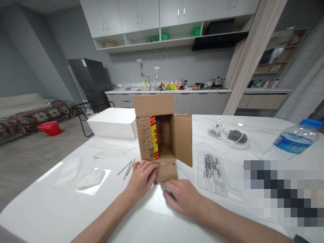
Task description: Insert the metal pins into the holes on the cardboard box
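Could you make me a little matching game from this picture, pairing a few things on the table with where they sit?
Things:
1. open brown cardboard box
2. clear plastic water bottle with blue cap
3. loose thin metal nails
4. white rectangular box

Places:
A. far right of the table
B. behind the cardboard box, to its left
C. just beyond both hands
D. beside the left hand

Pairs: 1-C, 2-A, 3-D, 4-B

Open cardboard box on its side, nail-studded flap
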Demonstrator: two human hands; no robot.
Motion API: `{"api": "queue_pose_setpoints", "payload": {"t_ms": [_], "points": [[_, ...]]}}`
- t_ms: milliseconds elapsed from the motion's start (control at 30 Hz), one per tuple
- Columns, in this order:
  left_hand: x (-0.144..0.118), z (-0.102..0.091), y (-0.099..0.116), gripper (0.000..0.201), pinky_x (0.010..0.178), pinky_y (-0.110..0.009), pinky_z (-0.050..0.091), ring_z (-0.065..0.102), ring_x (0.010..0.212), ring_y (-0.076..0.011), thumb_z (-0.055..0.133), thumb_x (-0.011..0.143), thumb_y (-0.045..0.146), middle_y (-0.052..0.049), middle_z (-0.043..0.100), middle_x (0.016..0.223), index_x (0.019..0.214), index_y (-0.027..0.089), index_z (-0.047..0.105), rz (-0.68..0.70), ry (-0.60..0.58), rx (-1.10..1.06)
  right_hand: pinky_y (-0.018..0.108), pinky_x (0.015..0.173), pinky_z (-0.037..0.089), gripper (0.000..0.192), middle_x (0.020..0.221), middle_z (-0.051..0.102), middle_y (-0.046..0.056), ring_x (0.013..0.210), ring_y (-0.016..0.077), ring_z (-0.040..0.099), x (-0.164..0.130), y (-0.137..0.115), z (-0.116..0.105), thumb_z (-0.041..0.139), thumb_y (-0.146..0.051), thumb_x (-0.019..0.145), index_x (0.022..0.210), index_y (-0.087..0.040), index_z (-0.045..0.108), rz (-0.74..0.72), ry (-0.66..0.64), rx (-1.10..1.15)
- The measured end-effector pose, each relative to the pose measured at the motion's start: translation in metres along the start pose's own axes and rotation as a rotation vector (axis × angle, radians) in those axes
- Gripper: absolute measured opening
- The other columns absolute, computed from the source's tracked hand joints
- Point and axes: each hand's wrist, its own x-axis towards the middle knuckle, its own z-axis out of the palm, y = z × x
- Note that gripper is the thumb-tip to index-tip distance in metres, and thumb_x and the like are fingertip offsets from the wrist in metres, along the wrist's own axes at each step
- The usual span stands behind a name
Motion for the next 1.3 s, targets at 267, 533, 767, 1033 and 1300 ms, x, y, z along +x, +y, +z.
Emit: {"api": "queue_pose_setpoints", "payload": {"t_ms": [267,533,767,1033,1300], "points": [[0.001,-0.002,0.002,0.019,0.079,-0.036,0.04,0.062,0.093,-0.0186,0.048,0.095,0.019,-0.004,0.071,0.1,0.104,0.023,0.064,0.021,0.05,-0.041,0.027,0.065,0.036,0.022,0.086,0.07,0.002,0.075,0.0163,0.063,0.001,0.0,-0.001,0.047,-0.025,0.091,0.104,-0.022,0.065,0.001,-0.007,0.0],[0.003,-0.012,0.004,0.012,0.084,-0.037,0.038,0.062,0.089,-0.0182,0.054,0.091,0.014,-0.001,0.07,0.091,0.095,0.023,0.061,0.038,0.187,-0.026,0.027,0.064,0.036,0.023,0.086,0.07,0.002,0.075,0.0169,0.063,0.0,0.0,-0.001,0.046,-0.025,0.092,0.105,-0.022,0.065,-0.004,0.008,0.004],[0.003,-0.017,0.003,0.014,0.082,-0.037,0.039,0.062,0.086,-0.0178,0.057,0.087,0.011,-0.001,0.069,0.088,0.095,0.022,0.057,0.097,0.287,-0.054,0.027,0.063,0.035,0.025,0.086,0.07,0.002,0.074,0.0165,0.063,0.0,0.001,0.001,0.046,-0.026,0.092,0.107,-0.023,0.065,-0.002,0.016,0.009],[0.002,-0.01,0.005,0.009,0.082,-0.036,0.032,0.06,0.082,-0.0153,0.053,0.09,0.014,0.001,0.069,0.084,0.086,0.021,0.058,0.125,0.096,-0.081,0.027,0.065,0.037,0.024,0.088,0.071,0.002,0.076,0.017,0.064,0.0,0.001,0.001,0.046,-0.025,0.092,0.107,-0.022,0.064,-0.007,0.016,0.006],[-0.002,-0.003,0.003,0.01,0.082,-0.036,0.031,0.057,0.081,-0.0157,0.052,0.09,0.016,0.0,0.068,0.081,0.084,0.021,0.059,0.156,-0.05,-0.074,0.027,0.066,0.038,0.023,0.09,0.07,0.002,0.077,0.0168,0.064,0.0,0.002,0.002,0.046,-0.026,0.092,0.106,-0.022,0.063,-0.019,0.012,0.007]]}}
